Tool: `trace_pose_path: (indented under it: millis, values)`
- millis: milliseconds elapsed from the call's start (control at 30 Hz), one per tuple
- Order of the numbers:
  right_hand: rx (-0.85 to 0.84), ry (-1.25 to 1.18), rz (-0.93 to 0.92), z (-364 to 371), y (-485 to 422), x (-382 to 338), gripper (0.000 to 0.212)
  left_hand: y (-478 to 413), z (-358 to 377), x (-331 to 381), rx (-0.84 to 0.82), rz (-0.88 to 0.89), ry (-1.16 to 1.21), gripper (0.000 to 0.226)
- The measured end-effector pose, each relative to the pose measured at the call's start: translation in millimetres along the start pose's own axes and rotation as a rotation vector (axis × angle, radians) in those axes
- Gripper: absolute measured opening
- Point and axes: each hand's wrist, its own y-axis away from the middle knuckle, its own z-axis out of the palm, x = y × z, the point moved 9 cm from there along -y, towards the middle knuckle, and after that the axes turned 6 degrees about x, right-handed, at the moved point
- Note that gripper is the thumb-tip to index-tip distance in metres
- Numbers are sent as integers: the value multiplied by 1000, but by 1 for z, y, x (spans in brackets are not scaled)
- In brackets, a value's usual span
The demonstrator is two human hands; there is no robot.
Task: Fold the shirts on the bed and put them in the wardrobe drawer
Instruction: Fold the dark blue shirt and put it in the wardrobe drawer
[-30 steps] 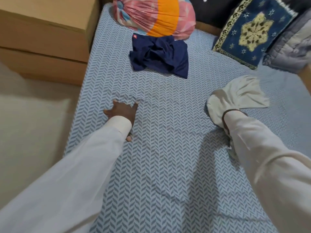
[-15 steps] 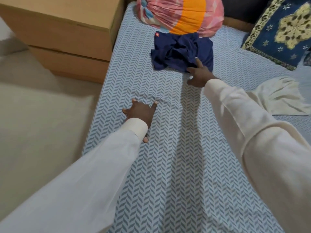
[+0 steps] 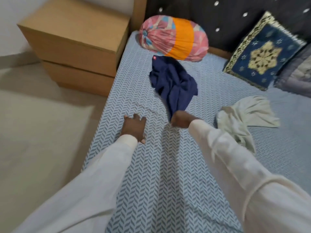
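Note:
A crumpled navy shirt lies stretched out on the blue patterned bed, below the pillow roll. My right hand grips the shirt's near end, fingers curled round the cloth. My left hand presses flat on the sheet with fingers spread, a short way left of the right hand. A rumpled white shirt lies on the bed to the right, beside my right sleeve.
A pink and orange pillow roll sits at the head of the bed. A blue and gold cushion leans at the right, grey bedding behind it. A brown two-drawer cabinet stands on the floor left of the bed.
My right hand left the white shirt, reached to the navy shirt, took hold of it and has drawn it toward me. The left hand stays pressed on the sheet.

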Motion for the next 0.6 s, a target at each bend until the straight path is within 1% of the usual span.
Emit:
trace_pose_path:
  millis: [100,167,200,267,300,333,367,400,433,467,533,567,600]
  values:
    - [-135,-27,89,30,72,-14,26,46,14,-4,64,36,-62,73]
    - [-184,-26,81,44,113,-27,22,76,20,0,66,72,-92,59]
    - [-181,-60,75,47,132,-37,20,91,21,1,71,80,-48,56]
    - [-192,-181,68,54,171,-56,12,125,23,8,76,95,115,49]
    - [-207,-236,24,55,190,-71,13,144,22,7,85,71,263,47]
    - [-203,-353,-27,57,205,-85,17,156,25,3,103,18,434,44]
    - [-233,-498,-30,61,220,-95,19,171,26,0,125,-45,616,40]
    - [-245,-712,-47,61,238,-111,18,188,32,-4,123,-104,798,37]
    - [-250,-882,-76,56,253,-124,16,198,37,-3,104,-147,994,39]
    - [-258,-963,-128,55,268,-141,14,214,46,-2,48,-201,1210,44]
    - [-345,-1035,-235,60,296,-170,12,236,66,7,-153,-296,1678,46]
    - [-405,-1067,-277,62,306,-181,12,240,71,6,-187,-330,1814,49]
    - [-448,-1093,-320,65,322,-191,13,250,74,4,-177,-362,1892,53]
